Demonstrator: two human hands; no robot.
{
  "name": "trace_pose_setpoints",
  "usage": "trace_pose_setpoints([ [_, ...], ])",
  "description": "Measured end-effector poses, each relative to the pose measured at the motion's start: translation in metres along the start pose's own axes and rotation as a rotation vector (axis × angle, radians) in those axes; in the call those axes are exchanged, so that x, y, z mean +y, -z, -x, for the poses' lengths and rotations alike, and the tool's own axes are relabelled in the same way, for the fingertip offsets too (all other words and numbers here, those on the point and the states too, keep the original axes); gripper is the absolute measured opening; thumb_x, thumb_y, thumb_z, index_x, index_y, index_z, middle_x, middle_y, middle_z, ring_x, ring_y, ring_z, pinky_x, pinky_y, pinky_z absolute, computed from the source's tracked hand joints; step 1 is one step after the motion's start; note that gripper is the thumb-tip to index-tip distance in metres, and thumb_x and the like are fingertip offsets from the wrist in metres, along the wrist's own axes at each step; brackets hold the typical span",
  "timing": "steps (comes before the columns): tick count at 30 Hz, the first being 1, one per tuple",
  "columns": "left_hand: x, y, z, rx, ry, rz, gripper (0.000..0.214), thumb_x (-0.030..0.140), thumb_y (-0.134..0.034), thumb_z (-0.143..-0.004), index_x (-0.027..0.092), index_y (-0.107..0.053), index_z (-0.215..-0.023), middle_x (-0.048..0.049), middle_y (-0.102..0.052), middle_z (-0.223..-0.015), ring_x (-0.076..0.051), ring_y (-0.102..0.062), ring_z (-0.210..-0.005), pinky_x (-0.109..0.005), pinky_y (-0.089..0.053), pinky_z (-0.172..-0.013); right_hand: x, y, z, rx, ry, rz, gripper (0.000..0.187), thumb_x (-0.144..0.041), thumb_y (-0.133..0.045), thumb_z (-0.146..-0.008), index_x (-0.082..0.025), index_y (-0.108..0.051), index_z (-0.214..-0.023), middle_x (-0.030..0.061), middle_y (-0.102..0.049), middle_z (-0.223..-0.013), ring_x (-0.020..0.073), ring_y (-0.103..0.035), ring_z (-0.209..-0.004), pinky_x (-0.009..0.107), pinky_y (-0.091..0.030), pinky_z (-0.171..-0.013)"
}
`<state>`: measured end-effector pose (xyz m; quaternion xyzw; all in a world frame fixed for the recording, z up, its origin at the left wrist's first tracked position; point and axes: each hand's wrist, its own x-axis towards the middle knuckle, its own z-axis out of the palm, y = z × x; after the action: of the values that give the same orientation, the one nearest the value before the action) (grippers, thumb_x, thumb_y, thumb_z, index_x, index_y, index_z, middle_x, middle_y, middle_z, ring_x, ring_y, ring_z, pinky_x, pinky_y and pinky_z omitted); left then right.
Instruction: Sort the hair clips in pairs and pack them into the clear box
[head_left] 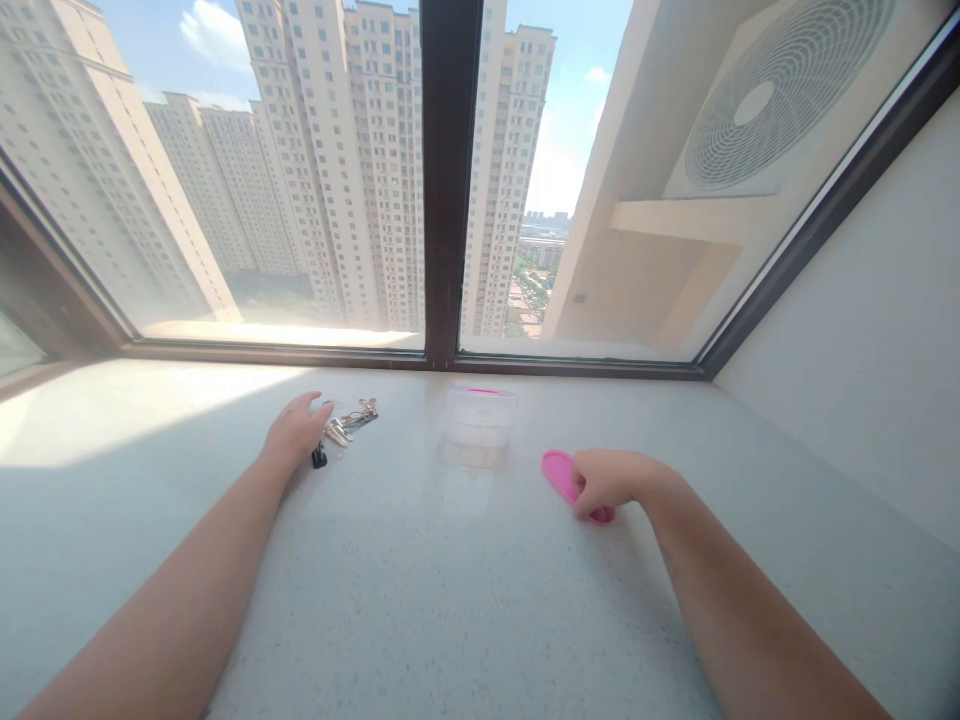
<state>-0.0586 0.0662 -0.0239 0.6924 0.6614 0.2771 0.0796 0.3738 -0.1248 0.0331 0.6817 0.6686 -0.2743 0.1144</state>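
The small metal things [352, 420] still lie loose in a pile on the windowsill [420, 590], a black clip [319, 457] beside them, so sorting them looks largely undone; whether the pink tray [557, 470] holds anything is unclear. The clear box [481, 412] stands between your hands. Your left arm stretches forward, its hand [298, 432] at the pile, fingers partly spread; your right hand [611, 478] bends inward over the tray, fingers bunched. You can't tell whether either grips anything.

A bare left forearm [180, 590] and bare right forearm [735, 590], broad at the near side, taper to narrow wrists [658, 480], the left hand [296, 432] and right hand [609, 476] also bare.
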Motion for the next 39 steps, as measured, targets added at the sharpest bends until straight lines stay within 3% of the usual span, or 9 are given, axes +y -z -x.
trace_pose_setpoints([
  [5,0.005,-0.006,-0.001,-0.035,-0.023,-0.035,0.032,0.032,-0.057,-0.093,0.018,-0.056,-0.122,-0.0099,-0.059,-0.125,-0.025,-0.061,-0.106,-0.046,-0.052,-0.089,-0.021,0.003,0.008,0.159,0.051,0.01,0.047,-0.04,-0.069,-0.065,-0.019,-0.034,-0.044,-0.0027,-0.036,-0.044,0.0087,-0.03,-0.043,0.027,-0.022,-0.048],
  [9,0.013,-0.012,-0.003,-0.045,-0.037,-0.075,0.031,0.03,-0.058,-0.093,0.017,-0.057,-0.121,-0.0094,-0.059,-0.123,-0.024,-0.062,-0.103,-0.044,-0.053,-0.086,-0.067,-0.021,-0.008,0.445,0.419,-0.132,0.039,-0.039,-0.063,-0.077,-0.017,-0.04,-0.053,-0.002,-0.044,-0.053,0.0093,-0.034,-0.05,0.026,-0.022,-0.05],
  [11,0.017,-0.015,-0.004,-0.051,-0.048,-0.091,0.031,0.03,-0.058,-0.093,0.017,-0.056,-0.121,-0.0095,-0.059,-0.124,-0.024,-0.062,-0.103,-0.045,-0.053,-0.086,-0.089,-0.038,-0.023,0.507,0.534,-0.19,0.037,-0.036,-0.061,-0.08,-0.017,-0.042,-0.055,-0.0025,-0.045,-0.053,0.0089,-0.035,-0.052,0.025,-0.023,-0.052],
  [16,0.026,-0.017,-0.007,-0.098,-0.115,-0.092,0.029,0.03,-0.057,-0.093,0.018,-0.057,-0.12,-0.0093,-0.06,-0.123,-0.023,-0.062,-0.102,-0.043,-0.054,-0.085,-0.105,-0.063,-0.055,0.474,0.622,-0.505,0.038,-0.037,-0.061,-0.081,-0.015,-0.047,-0.053,-0.0036,-0.043,-0.051,0.0079,-0.035,-0.051,0.023,-0.024,-0.053],
  [22,0.035,-0.012,-0.004,-0.151,-0.179,-0.03,0.026,0.031,-0.056,-0.094,0.019,-0.061,-0.116,-0.009,-0.06,-0.124,-0.025,-0.062,-0.105,-0.042,-0.053,-0.087,-0.096,-0.062,-0.058,0.422,0.627,-0.632,0.039,-0.039,-0.05,-0.088,-0.015,-0.055,-0.058,0.0007,-0.058,-0.056,0.0098,-0.049,-0.053,0.021,-0.035,-0.055],
  [25,0.041,-0.012,0.003,-0.173,-0.22,0.015,0.027,0.036,-0.055,-0.09,0.023,-0.066,-0.11,-0.0079,-0.065,-0.123,-0.029,-0.061,-0.11,-0.039,-0.053,-0.089,-0.096,-0.062,-0.055,0.404,0.631,-0.673,0.039,-0.038,-0.052,-0.087,-0.015,-0.056,-0.057,0.001,-0.058,-0.055,0.0099,-0.049,-0.052,0.021,-0.035,-0.054],
  [29,0.047,-0.012,0.013,-0.194,-0.266,0.063,0.034,0.041,-0.055,-0.084,0.024,-0.066,-0.111,-0.0066,-0.071,-0.115,-0.029,-0.067,-0.101,-0.036,-0.056,-0.083,-0.096,-0.061,-0.054,0.377,0.638,-0.725,0.037,-0.037,-0.052,-0.087,-0.014,-0.058,-0.058,0.0014,-0.058,-0.055,0.01,-0.049,-0.052,0.021,-0.035,-0.053],
  [34,0.046,-0.007,0.011,-0.132,-0.239,0.079,0.03,0.037,-0.049,-0.09,0.022,-0.066,-0.11,-0.0051,-0.07,-0.118,-0.025,-0.066,-0.103,-0.033,-0.054,-0.086,-0.094,-0.06,-0.054,0.353,0.615,-0.758,0.035,-0.035,-0.053,-0.086,-0.014,-0.058,-0.058,0.0013,-0.058,-0.054,0.0098,-0.047,-0.051,0.021,-0.034,-0.051],
  [39,0.038,-0.012,0.001,-0.041,-0.124,0.0,0.03,0.03,-0.057,-0.093,0.017,-0.057,-0.121,-0.0091,-0.059,-0.124,-0.024,-0.062,-0.104,-0.045,-0.053,-0.088,-0.093,-0.061,-0.055,0.355,0.628,-0.751,0.034,-0.033,-0.053,-0.086,-0.014,-0.06,-0.058,0.0015,-0.058,-0.055,0.01,-0.047,-0.051,0.021,-0.034,-0.051],
])
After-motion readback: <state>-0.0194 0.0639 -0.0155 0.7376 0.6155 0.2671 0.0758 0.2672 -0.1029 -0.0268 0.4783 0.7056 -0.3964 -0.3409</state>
